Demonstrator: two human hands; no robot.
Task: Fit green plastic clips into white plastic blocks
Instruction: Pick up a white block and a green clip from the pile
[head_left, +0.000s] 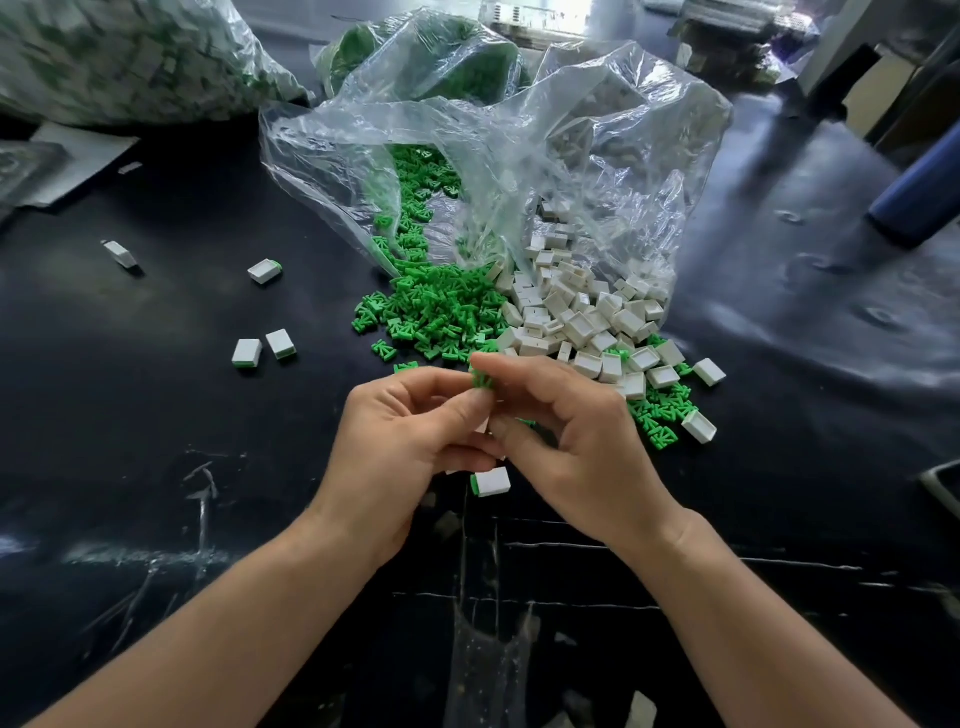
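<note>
1. A few are done. One done block (491, 481) lies on the table (156, 441) just near the hands. It has green at its left end, and its long side runs left to right.
2. Three more done blocks (281, 343) lie to the left, each with green at one end. A lone block (120, 254) sits further left. I cannot tell if it has green in it.
3. Lots is left to do. A big heap of loose clips (436, 306) spills out of the clear bag (519, 156). A heap of empty blocks (582, 322) lies just to its right, touching it. More of both are still inside the bag.
4. The clip (482, 381) being worked on is up off the table, in the middle, between the two hands and just near the heaps.
5. The left hand (410, 441) has its grip clamped on the clip from the left, with curled fingers.
6. The right hand (566, 441) has its grip clamped on the clip from the right, with one finger lying over the top.
7. A small bit of white shows under the clip. I think it is the block (484, 425) that the clip goes into, but the fingers hide most of it.
8. The clip pokes out above the fingertips, toward the far side. Its long way seems to run near to far. It is small and partly hidden, so I am not sure.
9. I think the clip is not pushed all the way in yet.
</note>
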